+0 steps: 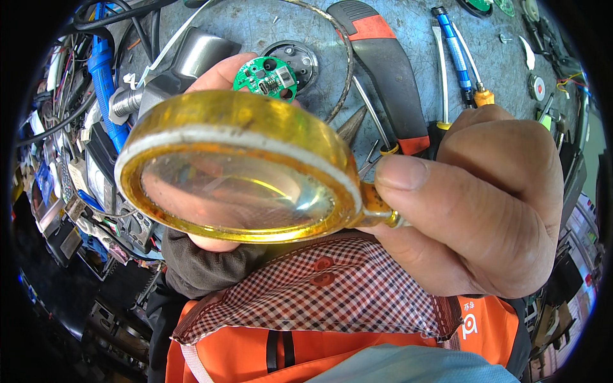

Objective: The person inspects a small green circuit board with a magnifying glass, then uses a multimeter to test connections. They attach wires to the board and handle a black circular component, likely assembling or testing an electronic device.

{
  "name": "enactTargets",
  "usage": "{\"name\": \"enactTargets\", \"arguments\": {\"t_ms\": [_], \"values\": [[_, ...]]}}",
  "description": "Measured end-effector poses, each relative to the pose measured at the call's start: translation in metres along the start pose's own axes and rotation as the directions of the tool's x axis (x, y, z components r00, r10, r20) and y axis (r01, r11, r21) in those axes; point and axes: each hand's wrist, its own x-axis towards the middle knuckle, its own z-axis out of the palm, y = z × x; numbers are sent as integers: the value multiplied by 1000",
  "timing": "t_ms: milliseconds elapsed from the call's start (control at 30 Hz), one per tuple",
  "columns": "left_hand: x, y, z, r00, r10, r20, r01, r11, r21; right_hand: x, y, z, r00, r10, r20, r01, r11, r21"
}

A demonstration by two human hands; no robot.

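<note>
My right hand (pixel 485 204) grips the short handle of a gold-rimmed magnifying glass (pixel 236 166), held close to my face and filling the middle of the view. Behind the lens, my left hand (pixel 220 76) holds up a small round green circuit board (pixel 265 76) by its edge; most of that hand is hidden by the magnifier. Its dark sleeve cuff (pixel 204 265) shows below the lens.
A blue-grey workbench (pixel 274 22) lies beyond, with a round black part (pixel 297 57), black-and-orange pliers (pixel 383 70), a blue-handled tool (pixel 454 54), a silver-grey device (pixel 191 60), and wires and parts at the left. My orange vest (pixel 319 345) is below.
</note>
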Motion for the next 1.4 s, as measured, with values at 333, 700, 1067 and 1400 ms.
{"name": "enactTargets", "arguments": {"t_ms": [333, 700, 1067, 1400], "values": [[1, 0, 5, 999, 46, -23, -45, 998, 52, 0, 2, 2, 1000, -7, -15, 7, 1000, 2], [-4, 8, 3, 994, -106, -29, 106, 994, 8, 0, 1, 1, 1000, 3, -13, -3, 1000, -1], [5, 16, 3, 967, -253, 14, 251, 950, -188, 0, 0, 3, 1000, 4, -25, -4, 1000, 8], [4, 6, 3, 982, -169, 82, 184, 951, -248, -1, 5, 4, 999, -17, -28, 17, 1000, -1]]}}
